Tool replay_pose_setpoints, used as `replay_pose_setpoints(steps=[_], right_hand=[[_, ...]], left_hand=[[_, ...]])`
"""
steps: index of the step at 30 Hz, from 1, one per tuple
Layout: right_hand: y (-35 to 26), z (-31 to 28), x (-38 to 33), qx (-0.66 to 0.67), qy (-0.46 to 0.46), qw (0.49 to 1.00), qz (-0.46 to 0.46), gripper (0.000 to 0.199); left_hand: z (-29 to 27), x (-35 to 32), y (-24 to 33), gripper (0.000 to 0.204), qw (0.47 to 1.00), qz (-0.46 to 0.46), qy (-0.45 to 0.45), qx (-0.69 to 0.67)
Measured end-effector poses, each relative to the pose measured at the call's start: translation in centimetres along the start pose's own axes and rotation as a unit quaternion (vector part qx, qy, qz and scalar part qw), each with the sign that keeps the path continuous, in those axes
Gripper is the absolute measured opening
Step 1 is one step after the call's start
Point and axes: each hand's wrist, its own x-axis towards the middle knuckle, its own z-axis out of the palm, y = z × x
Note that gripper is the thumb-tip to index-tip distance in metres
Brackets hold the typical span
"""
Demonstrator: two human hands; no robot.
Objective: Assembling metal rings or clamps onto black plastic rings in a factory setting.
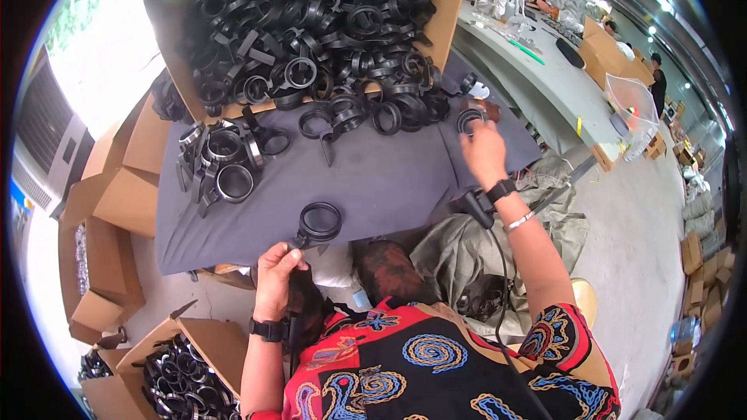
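My left hand [275,272] pinches the short handle of a black ring-shaped plastic part [320,222], its round end up over the cloth's near edge. At the far right of the cloth my right hand [484,148] is closed on black rings [470,120], partly covered by its fingers. A reddish-brown object [489,109] sits just beyond those fingertips. To the left on the grey cloth [373,179] stands a cluster of black ringed parts with silvery rims [226,159]. Several loose black rings [342,114] lie along the far side.
A large cardboard box [148,23] heaped with black ringed parts lies tipped toward me. Another box of rings [183,377] stands low at left, near open cartons [109,272]. A dark cable [502,264] runs past my right arm. People work at a long table [560,85] beyond.
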Motion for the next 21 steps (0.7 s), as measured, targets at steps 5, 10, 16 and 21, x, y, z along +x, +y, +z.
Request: replay_pose_setpoints(steps=[5, 10, 16, 21], right_hand=[[4.1, 1.5, 2.8, -0.052, -0.061, 0.991, 0.111, 0.038], [3.9, 2.8, 3.9, -0.048, -0.023, 0.993, 0.104, 0.037], [6.2, 4.4, 5.4, -0.004, -0.045, 0.991, 0.122, 0.027], [6.4, 4.1, 5.2, 0.070, 0.030, 0.993, 0.087, 0.021]], left_hand=[[-0.2, 0.4, -0.2, 0.016, 1.000, -0.014, -0.015, 0.010], [0.4, 0.2, 0.0, 0.020, 0.999, -0.009, 0.024, 0.040], [0.4, 0.3, 0.0, 0.021, 0.998, -0.009, 0.029, 0.051], [0.2, 0.3, 0.0, 0.018, 0.998, -0.017, 0.024, 0.053]])
